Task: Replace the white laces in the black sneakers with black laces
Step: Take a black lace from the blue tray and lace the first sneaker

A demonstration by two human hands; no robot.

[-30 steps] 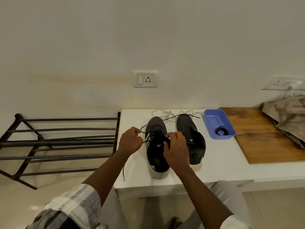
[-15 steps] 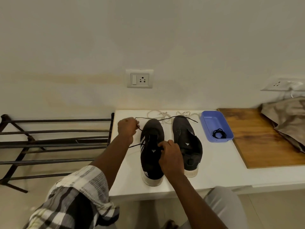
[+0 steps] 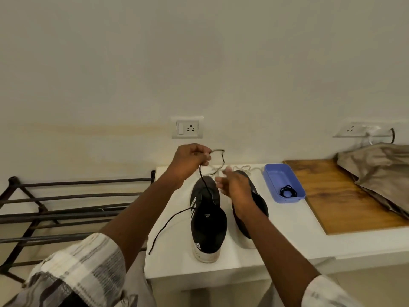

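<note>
- Far left of hands: metal shoe rack [image 3: 73, 202], untouched, no risk there.
- Below left hand, off left sneaker's side: loose tail of black lace [image 3: 168, 224] trailing over worktop [image 3: 172, 258] edge. Likely snag or slip right out of eyelet if pulled too hard from other end.
- Left hand [image 3: 190, 162] raised above toe of left sneaker [image 3: 208, 220], fingers pinched on black lace near its tip; lace running down into eyelet area. Risk: uneven ends, one side far longer than other.
- Left sneaker markings: three white stripes on side, small white logo on tongue, white logo on heel. Adidas-style, no letters readable.
- Right hand [image 3: 238, 191] open, fingers spread loosely, holding nothing, hovering over right sneaker [image 3: 254, 209]. Left sneaker unpinned, so tug could drag or tip it.
- Beyond both hands, near wall: removed white laces [image 3: 241, 168] in loose pile just behind sneaker toes. Possible tangle with black lace tip dangling near.
- Right sneaker: apparently no lace yet, mostly hidden by right hand.
- Right of right hand: blue tray [image 3: 274, 173] holding coiled second black lace [image 3: 288, 192].
- Further right: wooden board [image 3: 332, 196], crumpled cloth [image 3: 380, 171]. No readable writing anywhere.
</note>
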